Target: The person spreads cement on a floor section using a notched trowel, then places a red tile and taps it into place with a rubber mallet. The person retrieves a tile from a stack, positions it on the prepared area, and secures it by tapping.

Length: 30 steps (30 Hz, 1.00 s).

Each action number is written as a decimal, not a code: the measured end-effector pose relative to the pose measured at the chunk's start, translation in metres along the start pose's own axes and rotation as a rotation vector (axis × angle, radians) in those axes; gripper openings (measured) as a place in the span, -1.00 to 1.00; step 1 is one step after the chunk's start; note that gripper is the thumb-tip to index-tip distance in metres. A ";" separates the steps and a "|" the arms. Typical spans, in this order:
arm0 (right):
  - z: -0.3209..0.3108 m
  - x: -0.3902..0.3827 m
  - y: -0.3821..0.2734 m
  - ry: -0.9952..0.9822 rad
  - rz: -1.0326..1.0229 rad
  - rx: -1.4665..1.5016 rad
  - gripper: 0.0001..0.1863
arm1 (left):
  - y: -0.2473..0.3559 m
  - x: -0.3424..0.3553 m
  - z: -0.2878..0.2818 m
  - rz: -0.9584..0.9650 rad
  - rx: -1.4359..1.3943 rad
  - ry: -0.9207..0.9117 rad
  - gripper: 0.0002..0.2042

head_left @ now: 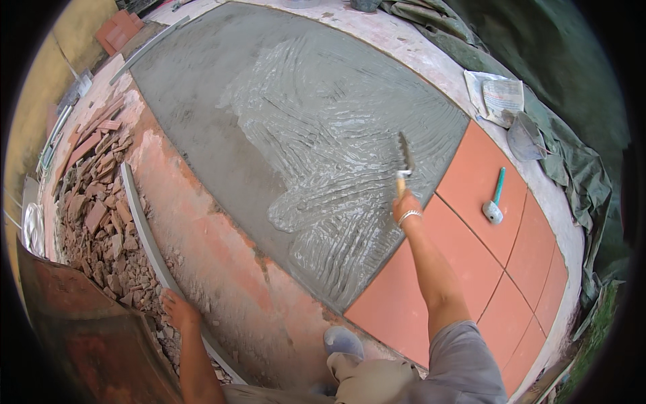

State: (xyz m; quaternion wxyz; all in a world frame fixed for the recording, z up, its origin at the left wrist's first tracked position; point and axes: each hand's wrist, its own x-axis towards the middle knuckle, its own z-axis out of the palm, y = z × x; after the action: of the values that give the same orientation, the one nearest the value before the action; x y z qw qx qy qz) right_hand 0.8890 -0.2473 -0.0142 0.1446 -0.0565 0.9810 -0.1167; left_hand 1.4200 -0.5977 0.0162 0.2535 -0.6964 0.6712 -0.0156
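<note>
Cement bed (303,161), grey, wet, ridged toward its right edge, bordering red tiles (481,161). Trowel (406,153) near that edge, right hand (406,205) closed round its handle. Left hand (180,311): fingers loosely spread, beside grey bar (144,225). Green tarp (564,163) beyond tiles.

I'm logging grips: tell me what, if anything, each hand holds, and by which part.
The right hand holds a trowel by its handle; whether the left hand grips the grey bar cannot be told.
</note>
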 end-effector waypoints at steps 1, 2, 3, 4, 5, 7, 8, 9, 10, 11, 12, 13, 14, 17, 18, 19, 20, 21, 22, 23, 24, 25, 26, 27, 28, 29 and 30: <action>-0.007 0.020 0.013 0.023 0.063 0.000 -0.58 | 0.005 -0.004 -0.004 0.070 0.014 0.045 -0.12; -0.011 0.036 0.023 0.033 0.132 -0.010 -0.58 | 0.010 -0.006 -0.008 0.122 0.040 0.060 -0.12; -0.013 0.049 0.032 0.047 0.163 0.003 -0.59 | 0.017 -0.008 -0.011 0.177 0.065 0.111 -0.12; -0.013 0.059 0.036 0.050 0.197 0.010 -0.59 | 0.026 -0.009 -0.011 0.263 -0.004 0.055 -0.12; -0.010 0.066 0.035 0.052 0.235 0.013 -0.60 | 0.037 -0.008 -0.011 0.353 -0.072 0.036 -0.12; 0.002 0.072 0.022 0.079 0.208 0.028 -0.55 | 0.058 -0.001 -0.009 0.474 -0.202 -0.095 -0.10; 0.010 0.072 0.011 0.085 0.181 0.024 -0.55 | 0.070 0.004 -0.008 0.498 -0.253 -0.229 -0.08; 0.014 0.070 0.000 0.085 0.177 0.022 -0.54 | 0.079 0.010 -0.007 0.542 -0.277 -0.310 -0.06; 0.019 0.065 -0.011 0.061 0.122 0.013 -0.52 | 0.090 0.015 -0.006 0.578 -0.291 -0.413 -0.04; 0.025 0.058 -0.027 0.030 0.088 0.006 -0.51 | 0.098 0.017 -0.004 0.601 -0.301 -0.514 -0.02; 0.032 0.048 -0.043 0.000 0.063 0.003 -0.50 | 0.102 0.016 -0.001 0.618 -0.285 -0.508 0.00; 0.040 0.035 -0.060 -0.014 -0.016 -0.038 -0.52 | 0.106 0.013 0.001 0.622 -0.264 -0.501 0.02; 0.048 0.020 -0.075 -0.027 -0.080 -0.075 -0.54 | 0.109 0.010 0.004 0.629 -0.242 -0.499 0.04; 0.068 -0.025 -0.115 -0.126 -0.178 -0.076 -0.49 | 0.108 0.002 0.006 0.636 -0.228 -0.429 0.06; 0.074 -0.041 -0.127 -0.145 -0.218 -0.086 -0.47 | 0.107 0.001 0.005 0.636 -0.229 -0.430 0.06; 0.079 -0.054 -0.137 -0.201 -0.255 -0.072 -0.44 | 0.106 0.000 0.004 0.642 -0.225 -0.425 0.06; 0.083 -0.067 -0.146 -0.255 -0.291 -0.060 -0.42 | 0.106 0.000 0.004 0.640 -0.214 -0.417 0.06; 0.088 -0.082 -0.154 -0.275 -0.355 -0.060 -0.41 | 0.107 0.001 0.003 0.649 -0.210 -0.427 0.06; 0.091 -0.095 -0.161 -0.311 -0.401 -0.079 -0.41 | 0.107 0.001 0.003 0.650 -0.200 -0.433 0.06; 0.093 -0.109 -0.168 -0.327 -0.455 -0.077 -0.39 | 0.108 0.002 0.003 0.650 -0.191 -0.440 0.06; 0.092 -0.122 -0.173 -0.360 -0.492 -0.092 -0.37 | 0.108 0.003 0.003 0.651 -0.193 -0.445 0.06; 0.090 -0.129 -0.176 -0.419 -0.522 -0.123 -0.35 | 0.107 0.004 0.003 0.653 -0.197 -0.449 0.05; 0.086 -0.132 -0.175 -0.427 -0.591 -0.091 -0.37 | 0.107 0.005 0.002 0.652 -0.193 -0.450 0.05; 0.082 -0.131 -0.173 -0.462 -0.654 -0.075 -0.39 | 0.107 0.007 0.002 0.663 -0.200 -0.460 0.07; 0.078 -0.127 -0.168 -0.495 -0.723 -0.067 -0.41 | 0.106 0.008 0.002 0.671 -0.199 -0.470 0.08; 0.073 -0.116 -0.163 -0.476 -0.650 -0.019 -0.39 | 0.105 0.010 0.001 0.677 -0.199 -0.481 0.10; 0.070 -0.097 -0.158 -0.435 -0.628 0.051 -0.36 | 0.105 0.012 0.000 0.677 -0.183 -0.488 0.09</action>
State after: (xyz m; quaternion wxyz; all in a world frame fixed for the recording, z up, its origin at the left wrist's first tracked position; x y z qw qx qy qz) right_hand 1.0147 -0.4007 -0.0139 0.3080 -0.3741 0.8590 -0.1652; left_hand 1.3237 -0.6058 -0.0269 0.3328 -0.4396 0.7810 0.2934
